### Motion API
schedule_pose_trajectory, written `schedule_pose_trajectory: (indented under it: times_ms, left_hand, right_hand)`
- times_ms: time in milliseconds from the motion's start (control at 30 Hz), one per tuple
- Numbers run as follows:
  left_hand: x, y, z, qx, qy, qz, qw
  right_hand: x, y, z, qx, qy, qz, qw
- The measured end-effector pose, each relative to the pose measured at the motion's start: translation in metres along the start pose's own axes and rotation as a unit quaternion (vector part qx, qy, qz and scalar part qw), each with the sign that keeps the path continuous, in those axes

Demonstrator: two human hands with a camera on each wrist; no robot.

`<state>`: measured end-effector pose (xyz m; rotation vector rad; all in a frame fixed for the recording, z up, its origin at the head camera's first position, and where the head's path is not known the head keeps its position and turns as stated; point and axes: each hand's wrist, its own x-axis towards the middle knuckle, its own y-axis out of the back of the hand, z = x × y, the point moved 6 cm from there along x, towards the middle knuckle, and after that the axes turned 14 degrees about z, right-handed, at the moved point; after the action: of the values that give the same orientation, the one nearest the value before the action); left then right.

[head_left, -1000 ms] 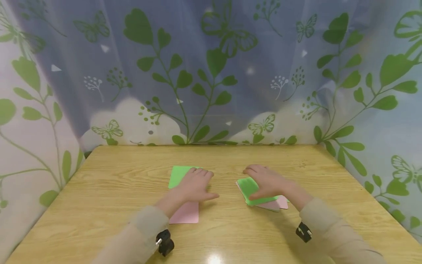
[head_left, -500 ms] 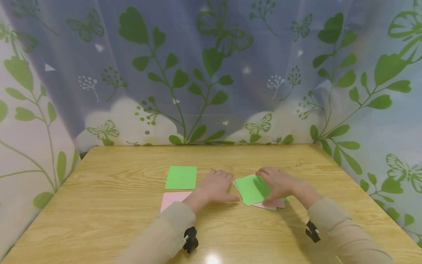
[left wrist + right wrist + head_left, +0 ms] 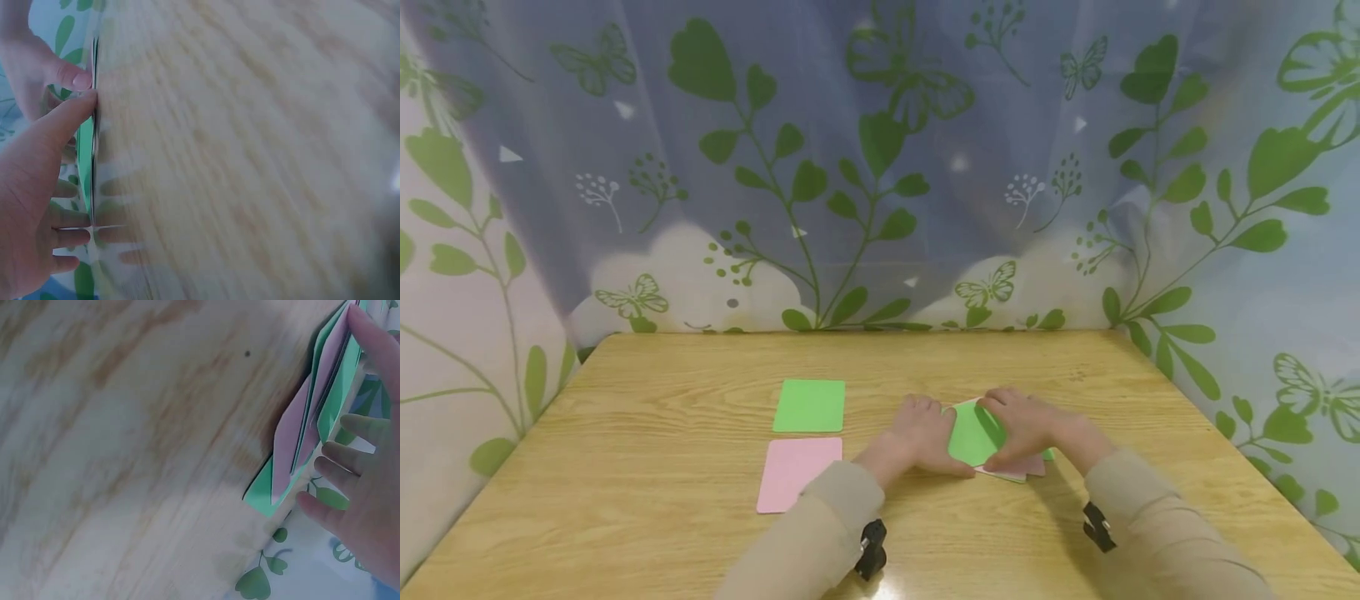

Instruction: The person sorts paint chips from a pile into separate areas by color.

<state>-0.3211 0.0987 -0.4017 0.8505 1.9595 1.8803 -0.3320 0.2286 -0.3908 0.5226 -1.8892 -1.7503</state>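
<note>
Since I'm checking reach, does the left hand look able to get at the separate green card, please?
Probably yes: only bare table shows between the left hand and the separate green card.

We've got the right hand (image 3: 365,500) at the right edge, thumb (image 3: 377,347) uppermost, its tip against the top end of the card stack (image 3: 290,440). Fingers (image 3: 347,456) point at the stack, slightly spread; we can't tell if they touch it. Stack is uneven: we see green and pink edges offset, a green card (image 3: 262,492) poking out at the lower end. Wood-grain table (image 3: 137,444) at left, small dark spot (image 3: 247,354) on it. Leaf-print cloth (image 3: 312,559), lower right.
</note>
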Motion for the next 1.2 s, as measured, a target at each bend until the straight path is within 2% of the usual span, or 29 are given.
schedule_pose_trajectory:
  times_ms: [300, 533, 700, 967, 1200]
  left_hand:
    - [0.002, 0.001, 0.001, -0.016, 0.002, 0.010, 0.9998]
    - [0.002, 0.000, -0.001, -0.053, 0.001, 0.014, 0.9985]
    - [0.000, 0.004, -0.004, -0.070, -0.012, 0.028, 0.9971]
    - [-0.006, 0.011, -0.012, -0.050, -0.043, 0.048, 0.9967]
    - [-0.015, 0.015, -0.028, -0.037, -0.038, 0.043, 0.9976]
  right_hand:
    - [0.001, 0.001, -0.002, 0.015, 0.008, 0.006, 1.000]
    - [-0.002, 0.003, -0.006, 0.037, 0.009, -0.003, 0.999]
    - [-0.002, 0.008, -0.010, 0.047, 0.023, 0.005, 0.999]
    - [-0.002, 0.009, -0.013, 0.041, 0.027, 0.021, 0.999]
    - [0.009, 0.016, -0.027, 0.050, 0.043, 0.064, 0.996]
